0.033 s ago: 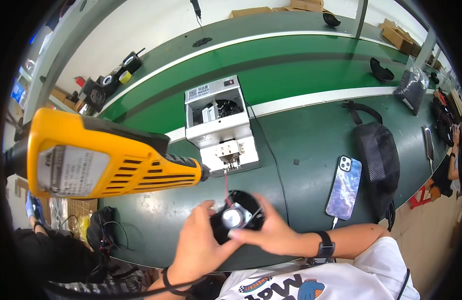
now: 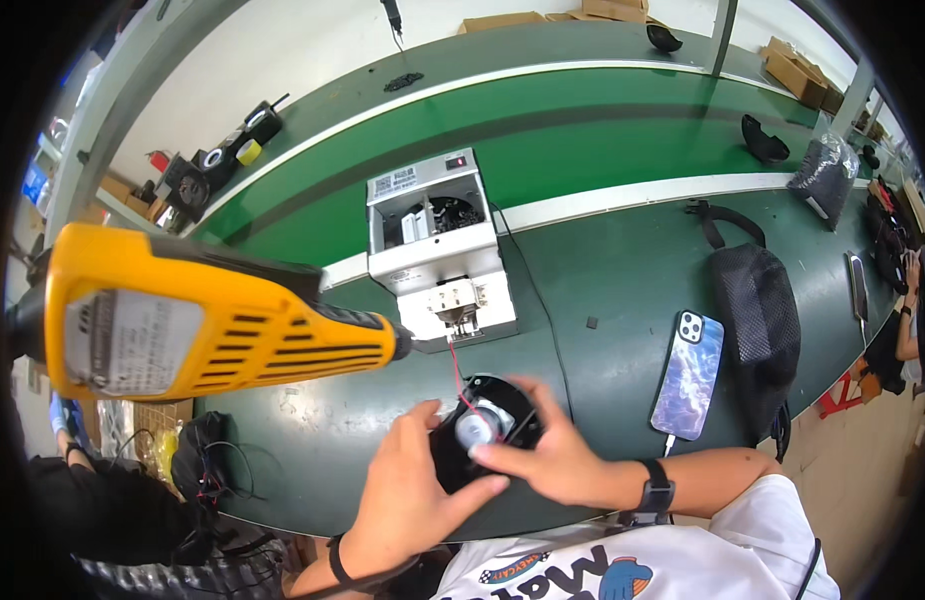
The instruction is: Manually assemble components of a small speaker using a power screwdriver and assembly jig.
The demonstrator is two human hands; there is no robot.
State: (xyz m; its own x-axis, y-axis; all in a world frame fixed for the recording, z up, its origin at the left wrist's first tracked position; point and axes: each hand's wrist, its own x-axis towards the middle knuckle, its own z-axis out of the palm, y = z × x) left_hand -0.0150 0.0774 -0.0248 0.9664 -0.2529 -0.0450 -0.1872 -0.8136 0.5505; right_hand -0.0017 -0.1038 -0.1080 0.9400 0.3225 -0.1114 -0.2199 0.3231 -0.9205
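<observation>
Black round fan part (image 2: 482, 440) is lying flat at the near table edge (image 2: 312, 440), face up, no clear long axis, red wire running toward 12 o'clock. Left hand (image 2: 407, 490) is gripping its 8 o'clock side; right hand (image 2: 542, 455) is clamping its 3 o'clock rim.

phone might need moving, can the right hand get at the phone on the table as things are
Probably yes. The phone lies face down just beside the right forearm, with bare table between, but the right hand is on the round black part and must let go.

A long dark green desk (image 2: 622, 260) runs beside a brighter green conveyor belt (image 2: 582, 130) edged in white, with cardboard boxes (image 2: 792, 70) stacked beyond it.
</observation>
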